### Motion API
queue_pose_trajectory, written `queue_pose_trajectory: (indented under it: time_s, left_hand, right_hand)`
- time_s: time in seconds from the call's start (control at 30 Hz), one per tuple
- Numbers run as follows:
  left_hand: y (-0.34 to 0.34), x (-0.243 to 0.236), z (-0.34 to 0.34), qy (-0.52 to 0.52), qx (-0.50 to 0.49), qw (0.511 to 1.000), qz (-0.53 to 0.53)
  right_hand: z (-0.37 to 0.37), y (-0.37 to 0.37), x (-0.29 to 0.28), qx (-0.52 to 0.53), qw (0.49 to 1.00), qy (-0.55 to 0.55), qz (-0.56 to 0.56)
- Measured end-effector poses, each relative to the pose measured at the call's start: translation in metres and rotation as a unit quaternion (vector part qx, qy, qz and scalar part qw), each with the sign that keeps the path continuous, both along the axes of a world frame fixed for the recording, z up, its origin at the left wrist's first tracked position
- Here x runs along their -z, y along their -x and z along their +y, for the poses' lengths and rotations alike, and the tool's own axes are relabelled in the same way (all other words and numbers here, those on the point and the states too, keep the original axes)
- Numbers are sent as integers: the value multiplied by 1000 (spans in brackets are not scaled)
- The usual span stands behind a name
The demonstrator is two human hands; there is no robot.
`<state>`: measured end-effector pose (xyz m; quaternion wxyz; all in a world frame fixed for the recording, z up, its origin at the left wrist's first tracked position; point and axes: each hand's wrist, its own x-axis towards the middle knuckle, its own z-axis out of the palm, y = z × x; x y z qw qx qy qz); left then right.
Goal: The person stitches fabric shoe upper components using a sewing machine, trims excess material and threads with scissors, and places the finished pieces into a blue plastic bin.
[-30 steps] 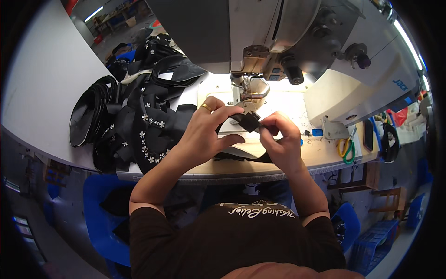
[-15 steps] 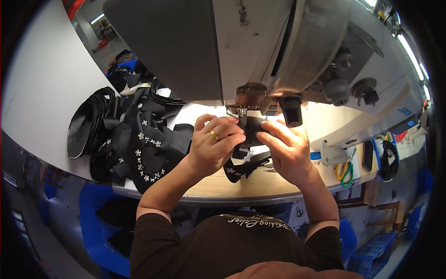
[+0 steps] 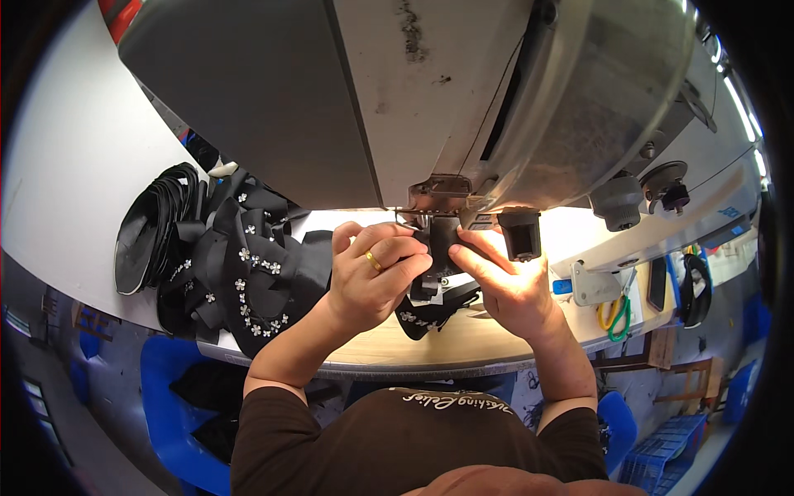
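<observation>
A black fabric piece lies under the needle area of a sewing machine. My left hand, with a gold ring, has its fingers curled and pinches the left edge of the fabric. On the fabric's right edge, the thumb and forefinger of my right hand hold it from the side. The fingertips sit just in front of the presser foot, which is partly hidden. Below the hands, a black strip with shiny flower-shaped stones hangs toward the table's front edge.
Left of my hands lies a heap of black fabric with flower stones, beside stacked black curved pieces. Scissors with green and yellow handles lie at the right near a dark phone-like object. A blue chair stands below left.
The view has shifted closer to the machine, which looks larger. Both hands stay at the fabric, with only small shifts of the fingers.
</observation>
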<state>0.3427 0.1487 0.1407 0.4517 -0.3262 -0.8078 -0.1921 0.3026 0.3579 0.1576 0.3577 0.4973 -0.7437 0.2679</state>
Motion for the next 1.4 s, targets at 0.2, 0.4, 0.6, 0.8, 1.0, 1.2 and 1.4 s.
queue_pose_trajectory:
  time_s: [0.2, 0.4, 0.6, 0.8, 1.0, 1.2, 1.4]
  left_hand:
    - [-1, -3, 3, 11, -8, 1000, -3]
    - [0, 1, 7, -4, -30, 999, 18]
    - [-5, 3, 5, 0, -14, 1000, 6]
    - [2, 4, 6, -2, -35, 999, 25]
    - [5, 12, 2, -4, -42, 999, 15]
    - [10, 15, -1, -8, -48, 998, 35]
    - [11, 19, 4, -45, -48, 997, 36]
  right_hand:
    - [2, -1, -5, 17, 999, -17, 26]
    - [2, -1, -6, 35, 999, -12, -8]
    - [0, 1, -5, 39, 999, -11, 12]
    - [0, 8, -1, 53, 998, -7, 24]
    - [0, 11, 2, 54, 998, -4, 45]
    - [-2, 11, 5, 62, 998, -15, 20]
    - [3, 20, 18, 88, 996, -32, 11]
